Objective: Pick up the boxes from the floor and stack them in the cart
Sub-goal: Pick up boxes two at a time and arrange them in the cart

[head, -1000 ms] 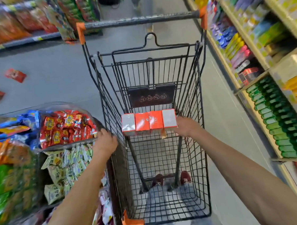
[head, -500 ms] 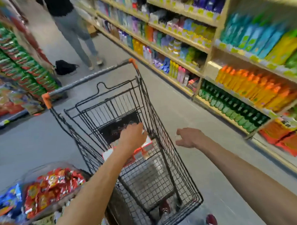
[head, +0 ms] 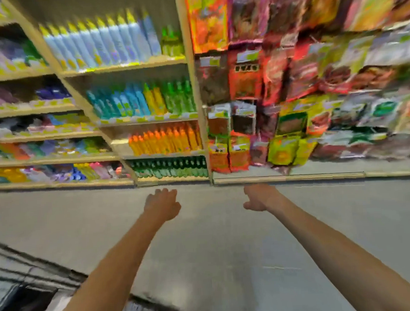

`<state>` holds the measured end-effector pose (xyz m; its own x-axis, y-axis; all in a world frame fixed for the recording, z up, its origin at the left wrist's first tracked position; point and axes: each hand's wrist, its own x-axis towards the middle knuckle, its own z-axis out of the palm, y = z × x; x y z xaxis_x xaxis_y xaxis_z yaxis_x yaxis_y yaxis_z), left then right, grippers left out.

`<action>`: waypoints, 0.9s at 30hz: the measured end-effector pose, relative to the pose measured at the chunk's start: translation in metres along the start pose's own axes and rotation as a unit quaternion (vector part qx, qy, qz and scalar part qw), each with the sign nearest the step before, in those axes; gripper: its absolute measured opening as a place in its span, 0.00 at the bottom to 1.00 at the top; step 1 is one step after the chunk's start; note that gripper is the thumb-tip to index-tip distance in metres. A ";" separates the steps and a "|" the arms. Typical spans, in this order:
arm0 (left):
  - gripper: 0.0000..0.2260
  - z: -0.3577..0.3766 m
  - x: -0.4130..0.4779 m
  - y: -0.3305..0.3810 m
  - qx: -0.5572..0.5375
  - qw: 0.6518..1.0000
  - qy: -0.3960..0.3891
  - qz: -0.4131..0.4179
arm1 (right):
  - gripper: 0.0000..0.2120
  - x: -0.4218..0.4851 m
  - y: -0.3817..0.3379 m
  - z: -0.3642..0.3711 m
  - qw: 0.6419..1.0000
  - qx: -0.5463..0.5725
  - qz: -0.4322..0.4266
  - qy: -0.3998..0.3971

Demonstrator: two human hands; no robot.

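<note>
The picture is blurred by motion. My left hand point(head: 162, 204) and my right hand point(head: 260, 197) both reach forward over the grey floor point(head: 226, 236), empty, with fingers loosely apart. Only a dark blurred corner of the cart point(head: 15, 302) shows at the bottom left. No boxes are in sight on the floor or in the cart's visible part.
Wooden shelves point(head: 133, 156) with rows of coloured bottles run along the far side of the aisle. To their right hangs a rack of snack packets point(head: 290, 92). Bare grey floor lies between me and the shelves.
My view has swung right, away from the cart and its red and white boxes, toward the shelves. Both hands have left the cart and now reach out over the floor.
</note>
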<state>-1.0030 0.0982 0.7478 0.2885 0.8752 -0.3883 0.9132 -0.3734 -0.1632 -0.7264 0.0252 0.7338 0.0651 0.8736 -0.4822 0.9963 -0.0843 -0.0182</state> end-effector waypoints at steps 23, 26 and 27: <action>0.18 -0.108 0.082 0.621 0.216 0.839 0.045 0.498 | 0.23 -0.265 0.433 0.183 0.828 0.281 0.480 -0.075; 0.18 -0.113 0.089 0.685 0.236 0.805 0.043 0.543 | 0.24 -0.286 0.469 0.199 0.791 0.309 0.523 -0.074; 0.18 -0.117 0.091 0.707 0.242 0.794 0.043 0.556 | 0.25 -0.292 0.482 0.205 0.777 0.318 0.538 -0.073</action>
<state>-0.2970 -0.0501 0.7035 0.8765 -0.0681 -0.4765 -0.1307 -0.9864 -0.0994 -0.2772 -0.3687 0.6867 0.7881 0.0728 -0.6112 0.1369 -0.9888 0.0587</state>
